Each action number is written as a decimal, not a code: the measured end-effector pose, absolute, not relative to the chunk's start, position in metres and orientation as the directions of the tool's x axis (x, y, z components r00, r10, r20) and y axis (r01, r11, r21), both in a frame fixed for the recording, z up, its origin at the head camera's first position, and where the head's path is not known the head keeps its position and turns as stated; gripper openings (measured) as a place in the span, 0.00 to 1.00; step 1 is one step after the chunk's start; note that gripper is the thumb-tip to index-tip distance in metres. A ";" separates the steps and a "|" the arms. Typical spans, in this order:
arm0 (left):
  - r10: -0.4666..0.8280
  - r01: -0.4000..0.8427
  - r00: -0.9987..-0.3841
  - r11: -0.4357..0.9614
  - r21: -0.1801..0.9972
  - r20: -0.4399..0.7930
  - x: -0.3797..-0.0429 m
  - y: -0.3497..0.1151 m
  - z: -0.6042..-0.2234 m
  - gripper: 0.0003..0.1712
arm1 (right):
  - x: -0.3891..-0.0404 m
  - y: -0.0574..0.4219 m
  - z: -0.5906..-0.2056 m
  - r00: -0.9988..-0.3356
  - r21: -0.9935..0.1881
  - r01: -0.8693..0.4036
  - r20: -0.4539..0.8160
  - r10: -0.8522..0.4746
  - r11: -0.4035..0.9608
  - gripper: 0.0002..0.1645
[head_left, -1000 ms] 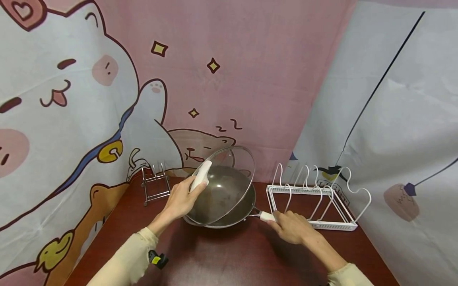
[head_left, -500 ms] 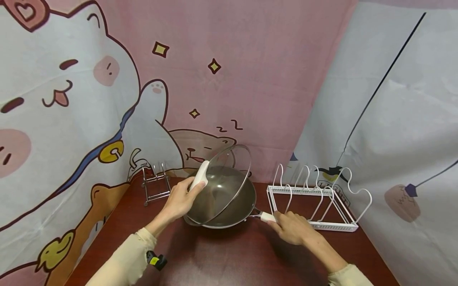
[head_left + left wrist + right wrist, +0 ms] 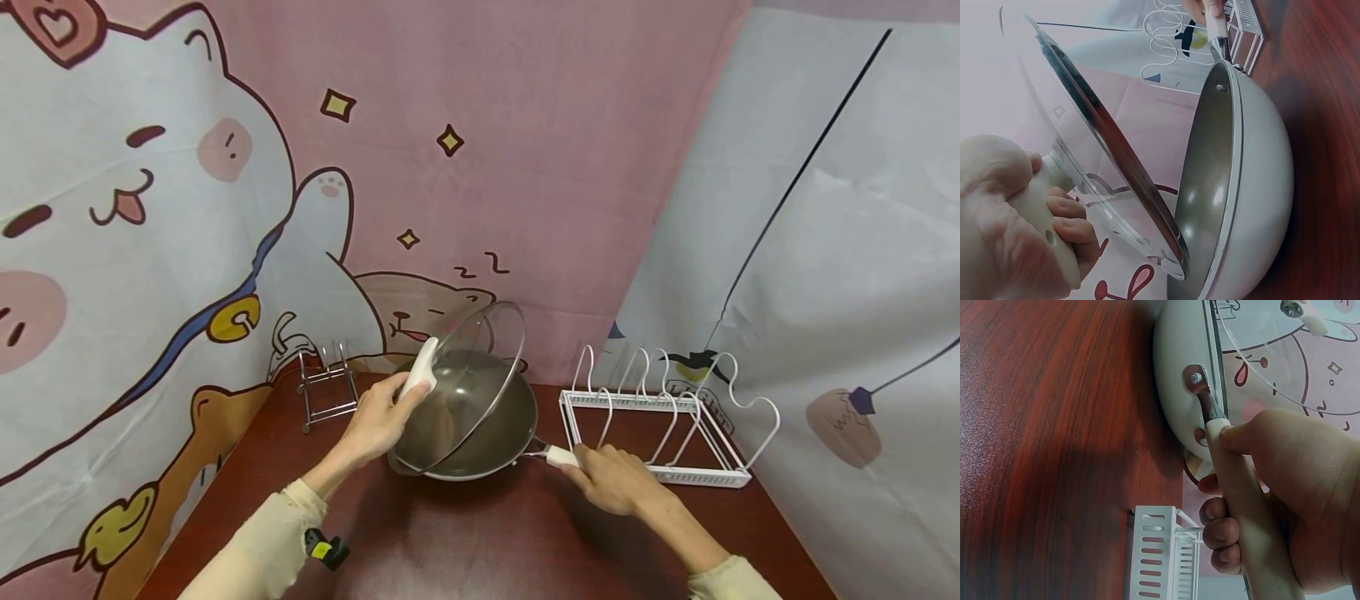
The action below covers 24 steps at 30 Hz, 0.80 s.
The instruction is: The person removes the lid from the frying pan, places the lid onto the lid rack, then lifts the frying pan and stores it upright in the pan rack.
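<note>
A wok (image 3: pixel 480 417) with a grey inside and a pale outside stands on the table, its cream handle (image 3: pixel 1241 500) pointing right. My right hand (image 3: pixel 615 479) grips that handle, fingers wrapped round it. Above the wok a glass lid (image 3: pixel 480 383) with a metal rim is tilted steeply, its lower edge at the wok's left side. My left hand (image 3: pixel 378 421) holds the lid by its white knob handle (image 3: pixel 422 367). In the left wrist view the lid's low edge (image 3: pixel 1179 269) lies close to the wok's mouth; whether they touch I cannot tell.
A white rack (image 3: pixel 652 475) with several curved wire dividers stands on the right, close beside my right hand. Further left is a small metal wire rack (image 3: pixel 330 408). The red-brown table (image 3: pixel 450 550) meets a printed cloth backdrop (image 3: pixel 555 208) behind.
The lid has tipped steeper, its right edge swinging up and left so more of the wok's inside shows. My right hand stays on the wok handle.
</note>
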<state>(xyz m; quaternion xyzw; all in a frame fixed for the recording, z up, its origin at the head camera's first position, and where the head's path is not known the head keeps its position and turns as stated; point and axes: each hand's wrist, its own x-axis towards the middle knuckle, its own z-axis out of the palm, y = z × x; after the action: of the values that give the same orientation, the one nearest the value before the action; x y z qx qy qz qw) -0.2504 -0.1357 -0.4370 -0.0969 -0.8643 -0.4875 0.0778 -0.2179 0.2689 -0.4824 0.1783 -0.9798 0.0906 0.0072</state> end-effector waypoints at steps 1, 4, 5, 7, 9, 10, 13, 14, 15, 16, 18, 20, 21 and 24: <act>0.092 0.242 -0.970 0.501 0.831 0.227 -0.250 -0.136 -0.437 0.23 | -0.218 0.269 -0.482 -0.936 -0.176 -0.351 0.046 -0.349 0.920 0.15; 0.095 0.239 -0.971 0.492 0.837 0.221 -0.249 -0.135 -0.436 0.24 | -0.218 0.269 -0.482 -0.936 -0.179 -0.353 0.047 -0.350 0.918 0.16; 0.095 0.239 -0.970 0.488 0.839 0.221 -0.249 -0.135 -0.435 0.24 | -0.218 0.269 -0.482 -0.935 -0.180 -0.354 0.047 -0.351 0.918 0.16; 0.096 0.243 -0.970 0.483 0.841 0.225 -0.248 -0.136 -0.434 0.24 | -0.218 0.268 -0.482 -0.935 -0.181 -0.355 0.047 -0.352 0.917 0.16; 0.099 0.248 -0.968 0.477 0.843 0.229 -0.247 -0.136 -0.433 0.24 | -0.219 0.268 -0.482 -0.935 -0.182 -0.355 0.047 -0.352 0.917 0.16; 0.102 0.250 -0.968 0.471 0.846 0.229 -0.246 -0.136 -0.433 0.24 | -0.218 0.268 -0.482 -0.935 -0.181 -0.354 0.047 -0.352 0.917 0.16; 0.112 0.253 -0.967 0.463 0.850 0.227 -0.245 -0.135 -0.433 0.25 | -0.218 0.268 -0.481 -0.934 -0.179 -0.356 0.049 -0.353 0.917 0.16; 0.112 0.250 -0.968 0.461 0.851 0.224 -0.245 -0.134 -0.432 0.24 | -0.218 0.268 -0.481 -0.934 -0.178 -0.357 0.050 -0.354 0.917 0.16; 0.115 0.247 -0.969 0.456 0.855 0.219 -0.245 -0.134 -0.432 0.24 | -0.217 0.268 -0.481 -0.933 -0.178 -0.359 0.050 -0.355 0.916 0.16; 0.119 0.247 -0.969 0.452 0.857 0.217 -0.244 -0.133 -0.432 0.24 | -0.217 0.268 -0.481 -0.933 -0.178 -0.359 0.051 -0.356 0.916 0.16; 0.123 0.245 -0.969 0.444 0.862 0.212 -0.245 -0.133 -0.431 0.24 | -0.217 0.268 -0.481 -0.932 -0.179 -0.362 0.052 -0.359 0.915 0.17; 0.128 0.242 -0.970 0.429 0.870 0.207 -0.245 -0.132 -0.431 0.23 | -0.217 0.269 -0.481 -0.933 -0.177 -0.361 0.052 -0.357 0.916 0.17; 0.132 0.243 -0.970 0.417 0.876 0.206 -0.244 -0.131 -0.430 0.23 | -0.217 0.269 -0.481 -0.933 -0.177 -0.360 0.053 -0.356 0.916 0.17; 0.143 0.240 -0.969 0.383 0.892 0.199 -0.244 -0.131 -0.430 0.23 | -0.218 0.269 -0.483 -0.934 -0.174 -0.357 0.055 -0.353 0.917 0.17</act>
<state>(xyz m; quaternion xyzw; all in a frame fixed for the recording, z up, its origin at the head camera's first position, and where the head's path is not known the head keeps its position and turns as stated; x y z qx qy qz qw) -0.2438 -0.1310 -0.4303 -0.1152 -0.8305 -0.5432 0.0445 -0.2181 0.2688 -0.4825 0.1815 -0.9791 0.0912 0.0112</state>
